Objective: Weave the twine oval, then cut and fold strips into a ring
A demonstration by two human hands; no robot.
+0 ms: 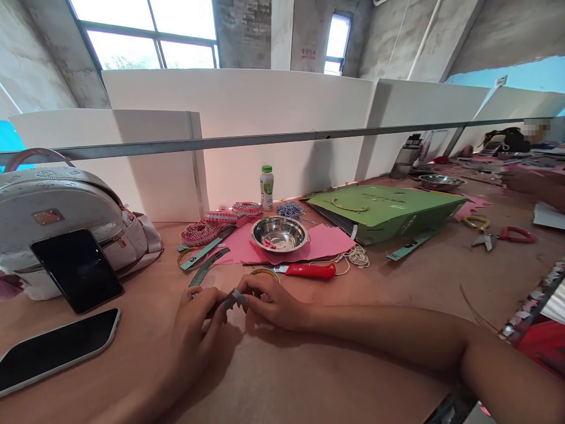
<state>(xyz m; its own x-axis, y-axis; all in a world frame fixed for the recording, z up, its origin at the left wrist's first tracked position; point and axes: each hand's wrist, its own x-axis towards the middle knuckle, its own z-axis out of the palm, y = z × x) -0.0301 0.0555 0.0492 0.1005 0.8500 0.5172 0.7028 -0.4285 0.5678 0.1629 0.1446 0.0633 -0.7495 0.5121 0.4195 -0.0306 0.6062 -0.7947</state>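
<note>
Both hands were bunched up close together, and the left hand [196,330] and right hand [269,300] were pinching a small grey-green strip [233,298] between them, held just above the tan tabletop [309,365]. Just past them lay a red utility knife [309,271], and a steel bowl [279,219] sat on pink paper [329,241], near a green lettered strip [203,253]. Way off right, another person's hand [525,182] was near red-handled scissors [503,235] — totally separate from all this.
</note>
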